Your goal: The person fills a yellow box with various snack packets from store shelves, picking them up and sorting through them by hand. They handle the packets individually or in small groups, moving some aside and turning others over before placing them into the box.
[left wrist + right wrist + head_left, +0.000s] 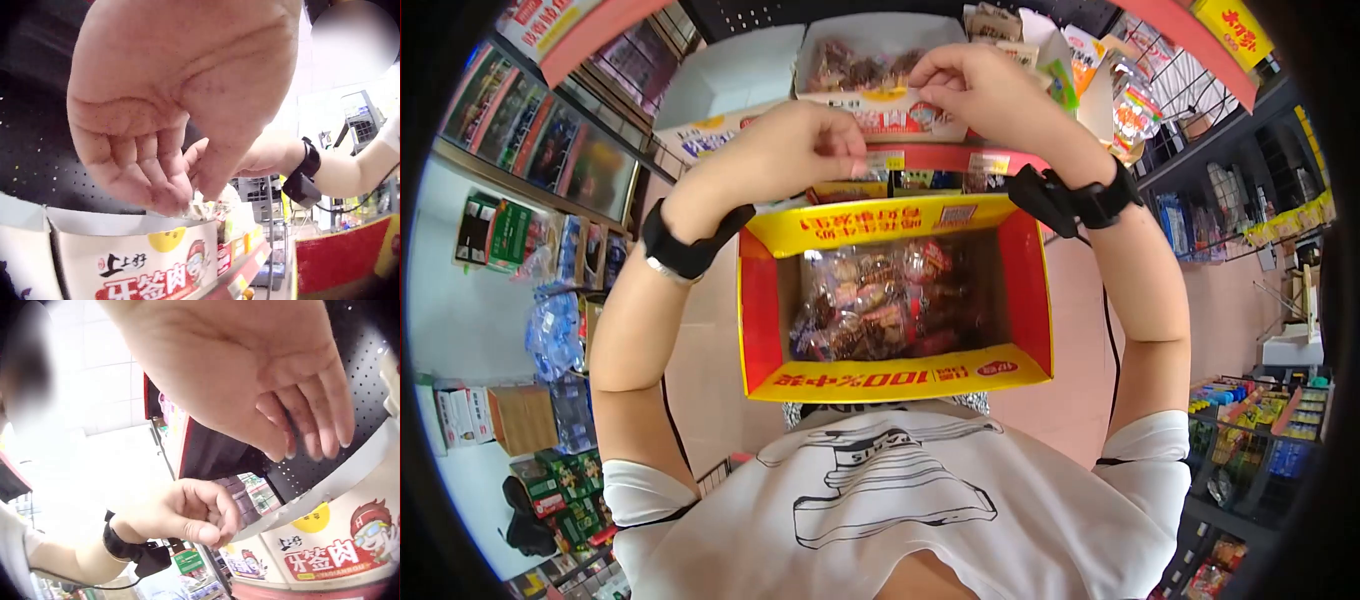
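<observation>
My left hand (795,145) hovers beside the front left corner of a white display box (890,118) on the shelf, fingers loosely bent and empty. Above that box's right side is my right hand (990,92), its fingers bent downward and nothing visibly held. Brown packets (865,72) lie in the white box. Below both hands stands an open red and yellow carton (1020,290), with clear-wrapped packets (870,300) inside. The left wrist view has the left palm (181,94) close up; in the right wrist view the right hand (250,369) is over the box's rim.
Left of the white box is another white bin (740,80), its visible inside bare. Bagged snacks (1135,105) stand at the shelf's right. A red shelf edge with price tags (990,163) runs between box and carton. Stocked racks line both sides.
</observation>
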Action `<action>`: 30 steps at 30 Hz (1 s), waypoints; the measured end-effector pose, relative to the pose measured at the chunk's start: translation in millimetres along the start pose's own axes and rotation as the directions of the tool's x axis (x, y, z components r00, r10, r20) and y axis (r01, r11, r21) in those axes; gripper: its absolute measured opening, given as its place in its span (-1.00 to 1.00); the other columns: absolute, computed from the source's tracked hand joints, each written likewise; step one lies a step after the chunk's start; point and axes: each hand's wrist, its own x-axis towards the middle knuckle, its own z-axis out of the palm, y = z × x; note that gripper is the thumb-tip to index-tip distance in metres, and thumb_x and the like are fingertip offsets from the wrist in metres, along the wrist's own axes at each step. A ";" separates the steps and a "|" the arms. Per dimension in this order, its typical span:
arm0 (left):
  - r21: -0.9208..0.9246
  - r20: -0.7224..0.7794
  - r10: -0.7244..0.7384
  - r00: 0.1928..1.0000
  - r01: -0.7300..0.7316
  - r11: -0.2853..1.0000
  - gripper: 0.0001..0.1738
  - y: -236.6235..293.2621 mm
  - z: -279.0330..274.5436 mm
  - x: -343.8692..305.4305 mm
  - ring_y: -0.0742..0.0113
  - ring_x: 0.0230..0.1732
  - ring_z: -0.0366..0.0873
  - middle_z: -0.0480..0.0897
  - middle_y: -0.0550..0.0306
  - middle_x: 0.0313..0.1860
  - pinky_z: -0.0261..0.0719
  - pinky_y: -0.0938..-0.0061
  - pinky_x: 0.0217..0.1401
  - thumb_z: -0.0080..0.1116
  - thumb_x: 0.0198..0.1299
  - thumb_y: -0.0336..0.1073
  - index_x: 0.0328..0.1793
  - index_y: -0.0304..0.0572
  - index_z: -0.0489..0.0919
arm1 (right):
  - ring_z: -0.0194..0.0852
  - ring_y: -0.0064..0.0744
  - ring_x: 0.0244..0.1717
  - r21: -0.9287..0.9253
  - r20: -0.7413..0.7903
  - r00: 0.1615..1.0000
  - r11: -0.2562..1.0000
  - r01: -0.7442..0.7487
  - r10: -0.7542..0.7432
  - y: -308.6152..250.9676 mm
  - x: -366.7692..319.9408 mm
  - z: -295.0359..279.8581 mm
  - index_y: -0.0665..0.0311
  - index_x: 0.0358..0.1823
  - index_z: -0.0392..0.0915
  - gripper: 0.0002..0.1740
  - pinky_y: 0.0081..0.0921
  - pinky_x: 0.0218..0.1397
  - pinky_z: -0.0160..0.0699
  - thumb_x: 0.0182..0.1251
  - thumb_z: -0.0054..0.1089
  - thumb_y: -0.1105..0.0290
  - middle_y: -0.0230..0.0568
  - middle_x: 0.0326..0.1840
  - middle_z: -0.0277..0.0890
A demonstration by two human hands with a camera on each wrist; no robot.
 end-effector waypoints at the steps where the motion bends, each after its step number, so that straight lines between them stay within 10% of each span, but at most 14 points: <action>1: -0.031 0.133 -0.034 0.991 0.039 0.999 -0.76 2.4 5.1 -10.7 0.44 -0.40 0.50 0.58 0.17 -0.45 0.46 0.56 -0.28 0.28 0.06 -0.30 -0.24 -0.32 0.56 | 0.57 -0.17 -0.30 0.028 0.058 0.998 0.999 -0.027 0.025 -7.7 -9.1 0.7 0.38 -0.32 0.57 -0.84 -0.40 -0.20 0.52 0.08 0.14 0.45 -0.05 -0.45 0.55; 6: 0.192 0.393 -0.005 0.920 -0.077 0.978 -0.63 6.3 21.3 -35.5 0.21 -0.30 0.58 0.62 0.02 -0.36 0.50 0.41 -0.19 0.29 0.04 -0.16 -0.15 -0.31 0.59 | 0.54 -0.20 -0.29 -0.085 0.179 0.971 0.980 0.178 -0.161 -23.2 -37.9 16.4 0.31 -0.37 0.58 -0.86 -0.35 -0.20 0.49 0.04 0.18 0.42 -0.11 -0.37 0.55; 8: 0.185 0.457 -0.050 0.888 -0.040 0.982 -0.63 -0.8 32.3 -35.5 0.21 -0.27 0.59 0.63 -0.01 -0.30 0.50 0.41 -0.18 0.30 0.03 -0.16 -0.15 -0.30 0.59 | 0.55 -0.27 -0.31 -0.269 0.466 0.884 0.947 0.174 -0.030 -32.2 -46.0 21.2 0.29 -0.30 0.56 -0.83 -0.39 -0.22 0.48 0.13 0.17 0.36 -0.17 -0.39 0.56; 19: 0.272 0.410 -0.045 0.911 -0.075 0.959 -0.66 -12.5 56.7 -19.4 0.07 -0.24 0.60 0.64 -0.02 -0.36 0.50 0.29 -0.18 0.31 -0.07 -0.14 -0.23 -0.22 0.64 | 0.54 -0.10 -0.30 -0.437 0.774 0.615 0.831 0.345 0.151 -12.1 -61.4 65.1 0.26 -0.36 0.60 -0.81 -0.29 -0.26 0.50 -0.06 0.10 0.48 -0.07 -0.40 0.56; 30: 0.322 0.689 -0.035 0.724 -0.262 0.910 -0.50 -6.1 158.3 15.9 -0.06 -0.07 0.52 0.56 -0.09 -0.12 0.47 0.22 -0.05 0.35 -0.11 -0.12 -0.06 -0.20 0.54 | 0.52 -0.18 -0.22 -0.314 0.399 0.916 0.945 0.094 0.042 -19.8 -71.6 -3.0 0.24 -0.33 0.61 -0.86 -0.33 -0.08 0.46 0.09 0.13 0.44 -0.17 -0.34 0.56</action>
